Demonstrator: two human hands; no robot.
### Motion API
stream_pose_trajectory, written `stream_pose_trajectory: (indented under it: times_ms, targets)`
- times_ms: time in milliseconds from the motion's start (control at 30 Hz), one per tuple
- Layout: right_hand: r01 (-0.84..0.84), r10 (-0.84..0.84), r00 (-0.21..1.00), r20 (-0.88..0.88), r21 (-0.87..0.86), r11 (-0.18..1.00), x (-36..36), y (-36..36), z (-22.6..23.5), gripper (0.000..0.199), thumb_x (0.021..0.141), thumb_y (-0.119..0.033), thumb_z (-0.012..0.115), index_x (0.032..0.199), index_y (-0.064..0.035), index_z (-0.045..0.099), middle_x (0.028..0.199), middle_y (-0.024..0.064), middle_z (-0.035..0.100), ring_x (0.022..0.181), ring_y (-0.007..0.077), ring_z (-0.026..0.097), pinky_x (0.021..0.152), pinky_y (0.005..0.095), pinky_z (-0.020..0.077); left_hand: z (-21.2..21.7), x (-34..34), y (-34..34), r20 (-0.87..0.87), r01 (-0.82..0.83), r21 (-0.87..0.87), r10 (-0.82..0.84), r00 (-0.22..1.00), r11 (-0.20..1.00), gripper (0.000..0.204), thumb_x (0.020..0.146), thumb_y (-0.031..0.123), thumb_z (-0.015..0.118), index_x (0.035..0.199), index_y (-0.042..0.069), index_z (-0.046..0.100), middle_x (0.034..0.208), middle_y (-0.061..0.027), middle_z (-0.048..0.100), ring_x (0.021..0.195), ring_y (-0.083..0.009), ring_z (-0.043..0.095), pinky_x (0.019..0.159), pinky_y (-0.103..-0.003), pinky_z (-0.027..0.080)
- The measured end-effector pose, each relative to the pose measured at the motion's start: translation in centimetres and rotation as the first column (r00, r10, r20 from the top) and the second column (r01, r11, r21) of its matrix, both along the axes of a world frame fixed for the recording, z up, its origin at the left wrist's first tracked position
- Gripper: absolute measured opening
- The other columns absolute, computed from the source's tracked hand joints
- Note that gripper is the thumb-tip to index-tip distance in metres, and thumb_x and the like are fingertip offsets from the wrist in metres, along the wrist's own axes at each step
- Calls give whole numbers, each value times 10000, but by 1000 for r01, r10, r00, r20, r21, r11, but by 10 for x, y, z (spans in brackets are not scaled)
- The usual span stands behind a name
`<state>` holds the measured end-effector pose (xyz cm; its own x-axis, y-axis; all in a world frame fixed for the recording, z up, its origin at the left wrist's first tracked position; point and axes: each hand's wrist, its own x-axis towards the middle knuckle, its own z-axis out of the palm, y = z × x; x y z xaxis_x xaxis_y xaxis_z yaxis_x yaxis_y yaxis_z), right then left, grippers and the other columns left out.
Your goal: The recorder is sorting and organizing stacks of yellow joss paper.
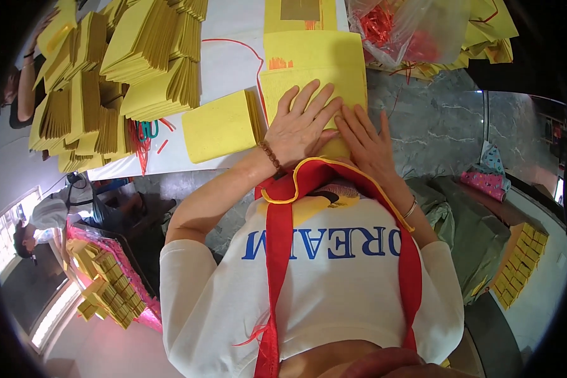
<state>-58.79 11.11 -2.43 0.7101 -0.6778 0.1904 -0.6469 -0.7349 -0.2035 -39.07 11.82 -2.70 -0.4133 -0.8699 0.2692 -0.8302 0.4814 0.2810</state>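
Observation:
My left hand [301, 126] lies flat with its fingers spread on a yellow paper sheet [315, 47], which looks folded across near my fingertips. Beside it, the fingers of my right hand [366, 143] stretch out over the right edge of the same paper, close to the left hand's fingers. Neither hand grips anything that I can see. A small folded yellow paper bundle [217, 127] sits just left of my left wrist. Past it, a thin red string [246, 47] curves over the white tabletop [230, 22]. The paper's near end is partly hidden by my hands and red apron [280, 252].
Tall piles of folded yellow paper [148, 44] fill the table's left side, with teal-handled scissors [148, 129] and red string scraps at their edge. A clear plastic bag [416, 31] with red string stands far right. Other people [47, 214] are at the left.

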Motion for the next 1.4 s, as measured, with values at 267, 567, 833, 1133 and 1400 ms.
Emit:
stream_pose_trajectory:
  times_ms: [267,567,833,1133,1400]
  targets:
    - [35,-34,999,-12,135,990,-1,5,-2,631,851,-470,497,1339,-81,402,1438,81,317,1350,257,246,1053,567,153,9,6,9,-60,32,-29,-33,998,999,522,724,305,675,1168,74,527,1234,-100,465,1095,-274,441,884,-398,346]
    - [-293,-324,716,619,688,664,-23,-10,5,493,935,-301,409,1332,-9,396,1368,137,415,1300,270,338,1076,403,234,9,-13,14,188,-74,-252,124,974,965,448,734,184,516,1129,-26,519,1099,-192,544,871,-224,538,708,-308,431]
    - [-145,-440,515,736,581,801,-25,-16,-12,459,973,-281,309,1269,37,454,1271,156,506,1219,247,437,1037,372,301,37,47,31,-306,-221,-394,100,947,892,437,657,89,590,1088,23,571,997,-80,621,875,-258,556,738,-347,441]
    - [-86,-487,553,676,628,773,-21,-12,-8,430,972,-256,307,1183,42,534,1167,133,575,1111,215,502,982,346,348,-48,132,103,91,-385,-269,422,902,883,462,700,41,551,1162,53,560,1142,-89,594,971,-251,551,812,-350,436]
    - [-57,-494,586,643,640,766,-20,-7,-12,409,965,-241,330,1116,47,578,1110,119,600,1052,198,530,942,327,377,-46,143,104,96,-345,-196,368,925,918,479,714,69,558,1193,60,538,1189,-94,564,1016,-259,521,849,-368,420]
